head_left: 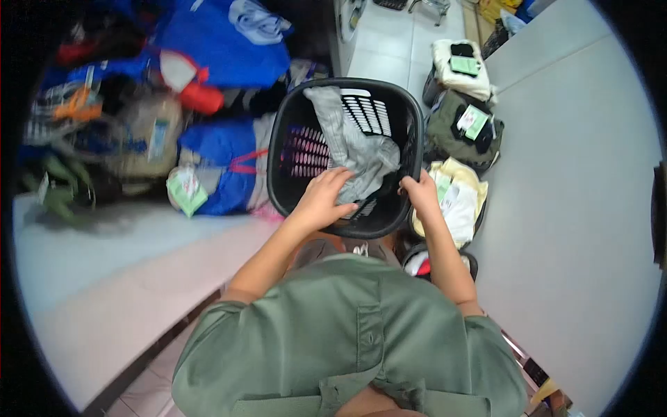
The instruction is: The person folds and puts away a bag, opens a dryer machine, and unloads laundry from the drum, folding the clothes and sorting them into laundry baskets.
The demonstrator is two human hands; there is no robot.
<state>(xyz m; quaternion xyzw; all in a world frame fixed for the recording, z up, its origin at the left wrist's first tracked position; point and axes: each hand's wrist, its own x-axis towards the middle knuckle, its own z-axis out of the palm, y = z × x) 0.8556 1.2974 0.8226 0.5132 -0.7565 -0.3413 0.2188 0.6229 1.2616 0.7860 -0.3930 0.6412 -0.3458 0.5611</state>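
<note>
A black plastic basket [278, 160] with slotted walls is held up in front of my body. Inside it lies a crumpled light grey cloth [347, 142], one end of which reaches up to the far rim. My left hand [326, 198] is over the near left part of the basket, its fingers at the lower edge of the cloth and the thumb apart; whether it grips anything is hidden. On the right side, my right hand [420, 194] is closed on the basket's rim.
Folded clothes with tags [462, 76] stand in several containers along the right wall [570, 139]. Blue bags [219, 167] and mixed items lie at the left, beyond a pale surface [125, 271]. White floor tiles [389, 42] show ahead.
</note>
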